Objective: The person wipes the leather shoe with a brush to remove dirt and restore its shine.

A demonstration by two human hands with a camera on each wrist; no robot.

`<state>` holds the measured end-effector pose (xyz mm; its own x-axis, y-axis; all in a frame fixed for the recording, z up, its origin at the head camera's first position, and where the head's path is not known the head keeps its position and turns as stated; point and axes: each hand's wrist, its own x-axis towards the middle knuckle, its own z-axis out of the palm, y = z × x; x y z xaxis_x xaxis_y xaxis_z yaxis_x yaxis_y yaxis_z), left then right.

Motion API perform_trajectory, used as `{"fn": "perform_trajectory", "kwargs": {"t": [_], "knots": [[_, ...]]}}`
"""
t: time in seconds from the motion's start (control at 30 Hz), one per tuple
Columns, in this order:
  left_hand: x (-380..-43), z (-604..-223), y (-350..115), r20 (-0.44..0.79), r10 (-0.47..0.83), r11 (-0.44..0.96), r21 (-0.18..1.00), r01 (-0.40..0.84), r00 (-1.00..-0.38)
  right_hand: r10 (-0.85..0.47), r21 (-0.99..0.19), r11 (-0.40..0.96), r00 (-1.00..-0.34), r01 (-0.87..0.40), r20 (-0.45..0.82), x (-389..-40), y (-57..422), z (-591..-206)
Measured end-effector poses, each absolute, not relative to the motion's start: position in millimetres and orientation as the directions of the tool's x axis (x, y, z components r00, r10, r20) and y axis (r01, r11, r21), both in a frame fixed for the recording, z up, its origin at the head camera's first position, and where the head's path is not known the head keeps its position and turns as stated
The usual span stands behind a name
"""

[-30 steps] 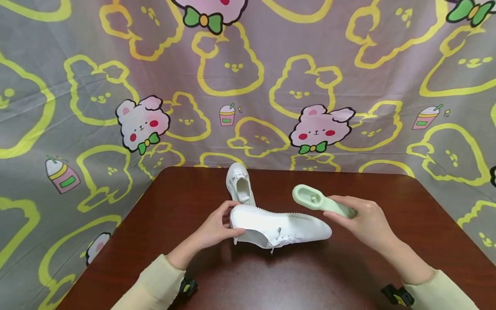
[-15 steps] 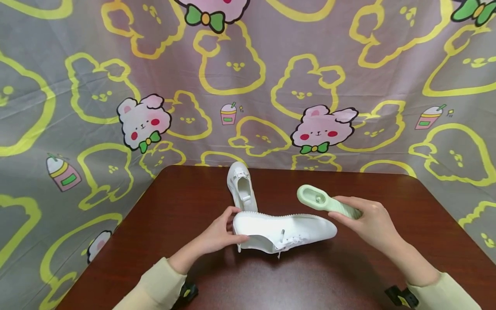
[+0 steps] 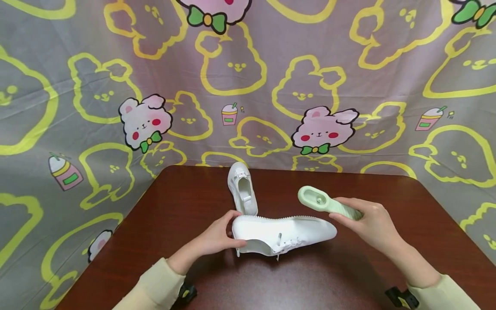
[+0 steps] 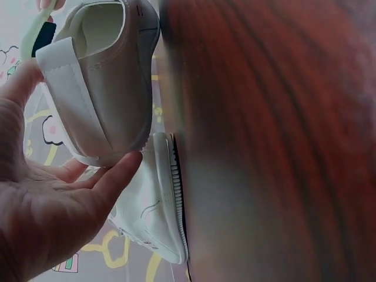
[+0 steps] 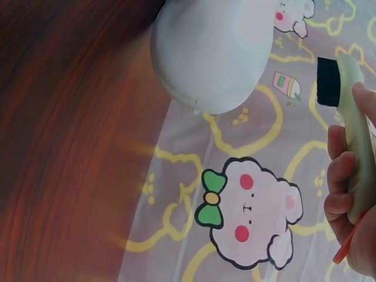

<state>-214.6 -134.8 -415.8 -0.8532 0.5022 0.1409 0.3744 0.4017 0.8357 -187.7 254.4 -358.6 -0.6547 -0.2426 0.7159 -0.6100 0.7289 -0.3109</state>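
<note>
Two hands, two shoes, one brush; directions by the head view, 12 o'clock pointing away from the person.

Item: smooth white lace-up shoe with serrated sole edge [image 3: 296, 229]. Tipped on its side, sole edge towards 12 o'clock, collar towards 6. Long axis 9 to 3 o'clock, toe at 3. Contact with the desk [image 3: 174, 202]: cannot tell.

Item: left hand [image 3: 215, 237]. Nearer of the two, clamped on the heel, thumb at the collar; shoe extends from it towards 3 o'clock.

Item: pale-green plastic brush with rounded oblong head [image 3: 329, 205]. Dark bristles [image 5: 328, 82] on the desk-facing side in the right wrist view. Head points to about 10 o'clock from the hand; located at 12 to 1 o'clock of the forefoot, near, not touching.

Item: right hand [image 3: 373, 221]. Fingers wrapped round the brush handle; apart from the shoe.

Item: second white shoe, upright [image 3: 236, 184]. At 12 o'clock of the held heel, toe between 11 and 12.
</note>
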Motion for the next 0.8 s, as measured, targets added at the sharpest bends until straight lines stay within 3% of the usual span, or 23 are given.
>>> {"fn": "perform_trajectory", "kwargs": {"t": [0.57,0.8], "knots": [[-218.0,-417.0,-133.6,0.167,0.540,0.354,0.844,0.403,-0.825,-0.232,-0.304,0.739,-0.651,-0.602,0.723,-185.4,257.7,-361.4],[-220.5,-419.5,-133.0,0.144,0.566,0.434,0.785,0.442,-0.811,-0.234,-0.313,0.727,-0.650,-0.611,0.723,-185.9,260.1,-362.2]]}}
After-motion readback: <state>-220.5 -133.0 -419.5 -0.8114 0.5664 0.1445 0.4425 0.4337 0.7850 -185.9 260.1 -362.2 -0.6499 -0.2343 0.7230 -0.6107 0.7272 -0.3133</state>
